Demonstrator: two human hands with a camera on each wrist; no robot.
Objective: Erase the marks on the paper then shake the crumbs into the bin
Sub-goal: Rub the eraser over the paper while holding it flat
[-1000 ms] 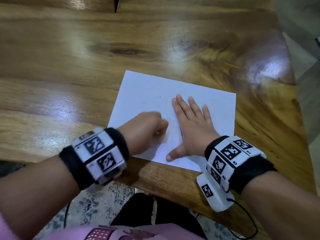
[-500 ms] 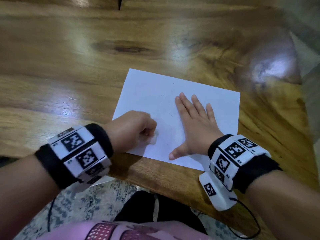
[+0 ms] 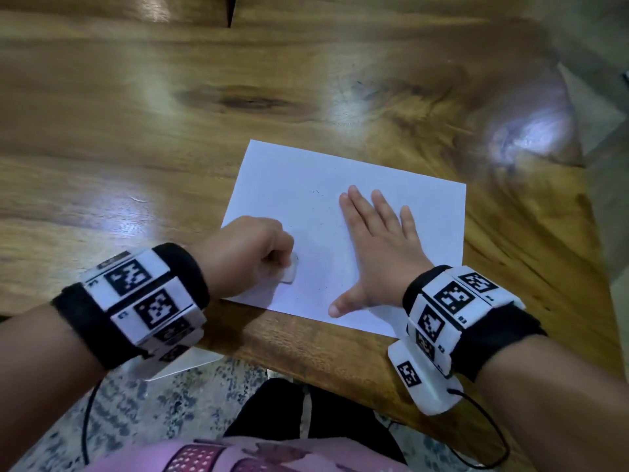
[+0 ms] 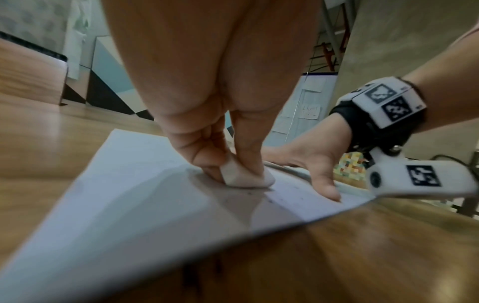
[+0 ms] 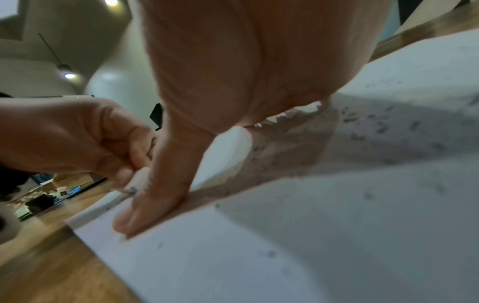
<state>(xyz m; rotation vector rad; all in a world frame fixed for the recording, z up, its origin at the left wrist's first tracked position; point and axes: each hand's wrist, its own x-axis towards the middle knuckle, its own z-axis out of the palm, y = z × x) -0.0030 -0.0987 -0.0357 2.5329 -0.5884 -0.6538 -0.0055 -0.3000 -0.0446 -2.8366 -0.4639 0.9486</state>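
A white sheet of paper (image 3: 303, 185) lies on the wooden table (image 3: 136, 131) near its front edge. My left hand (image 3: 248, 257) pinches a small white eraser (image 3: 291, 272) and presses it on the paper's near left part; the left wrist view shows the eraser (image 4: 241, 176) between thumb and fingers, flat on the sheet (image 4: 116, 194). My right hand (image 3: 377, 247) lies flat on the paper, fingers straight, thumb spread toward the eraser. Dark eraser crumbs (image 5: 376, 127) speckle the paper (image 5: 311, 235) in the right wrist view. No bin is in view.
The table's front edge (image 3: 306, 349) runs just below the paper, with patterned floor (image 3: 153, 403) and my legs beneath. The table's right corner (image 3: 544, 137) is rounded and drops off to a grey floor. A cable hangs from the right wrist device (image 3: 425, 386).
My left hand slid back toward me and to the left with the eraser, then a little forward again. The right hand stayed flat on the paper.
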